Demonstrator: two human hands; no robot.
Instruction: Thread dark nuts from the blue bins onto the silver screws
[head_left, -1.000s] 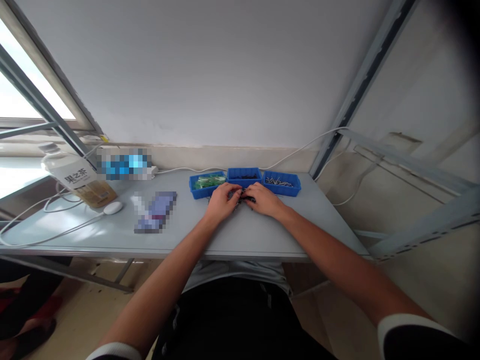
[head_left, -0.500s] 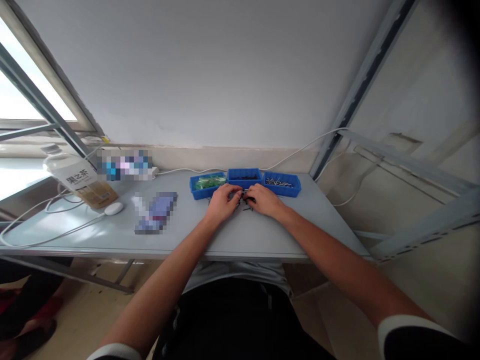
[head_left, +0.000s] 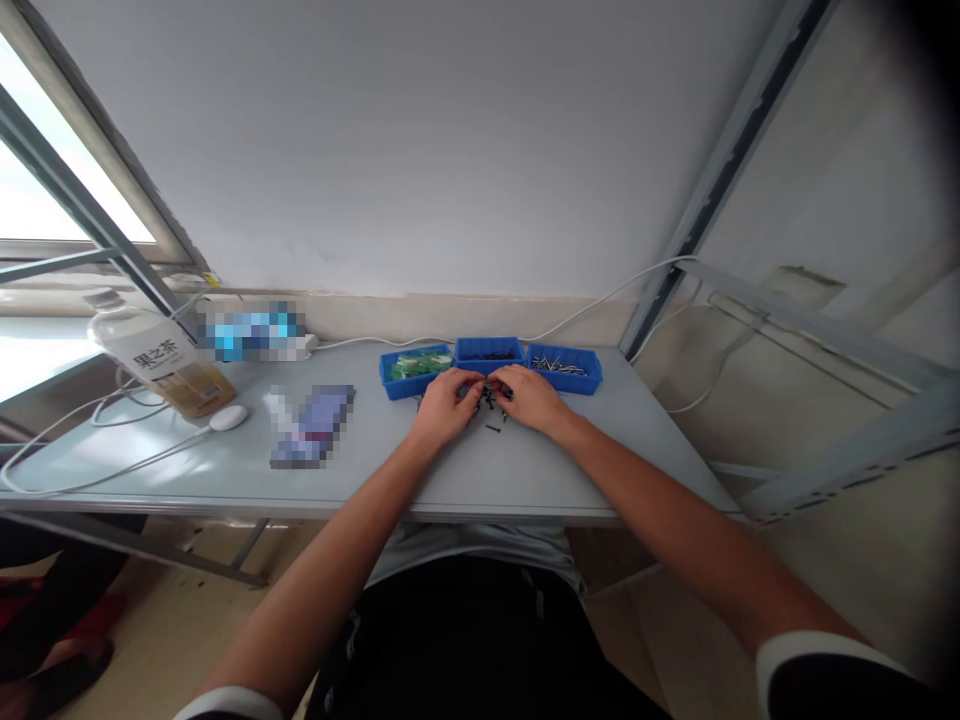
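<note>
head view: bottle (head_left: 159, 355) reads 果之茶; left hand (head_left: 448, 402) and right hand (head_left: 529, 397) by screws (head_left: 492, 429); cannot tell what either grip holds.

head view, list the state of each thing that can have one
Blue plastic left bin, open-topped, holding green pieces
Blue plastic middle bin, open-topped, holding dark pieces
Blue plastic right bin, open-topped, holding silvery metal pieces
Small dark screw-like pieces, loose on the grey table
White-labelled plastic bottle, capped, fill level unclear
Left hand, fingers bent, grip unclear
Right hand, fingers bent, grip unclear
</note>
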